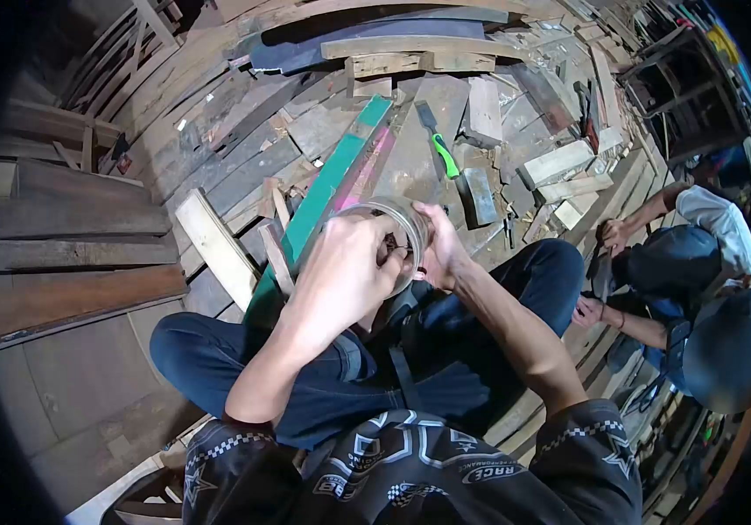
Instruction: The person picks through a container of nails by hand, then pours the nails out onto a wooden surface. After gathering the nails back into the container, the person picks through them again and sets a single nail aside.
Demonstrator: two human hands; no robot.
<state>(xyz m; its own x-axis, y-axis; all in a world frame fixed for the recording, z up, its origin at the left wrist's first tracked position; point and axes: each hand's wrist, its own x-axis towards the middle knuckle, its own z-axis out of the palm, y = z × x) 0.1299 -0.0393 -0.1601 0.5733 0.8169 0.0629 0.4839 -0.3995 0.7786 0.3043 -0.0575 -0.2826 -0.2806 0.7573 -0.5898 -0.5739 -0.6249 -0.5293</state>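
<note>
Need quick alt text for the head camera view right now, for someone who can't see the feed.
A seated person holds a clear jar over their lap, left hand gripping it, right hand at its far side. Scrap boards, a green plank and a green-handled tool lie ahead; a co-worker crouches at right.

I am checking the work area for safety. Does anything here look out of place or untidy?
Yes. Loose planks and offcuts lie scattered at many angles, and a green-handled tool lies among them. Both hands, left hand and right hand, hold a clear jar that looks intact.
</note>
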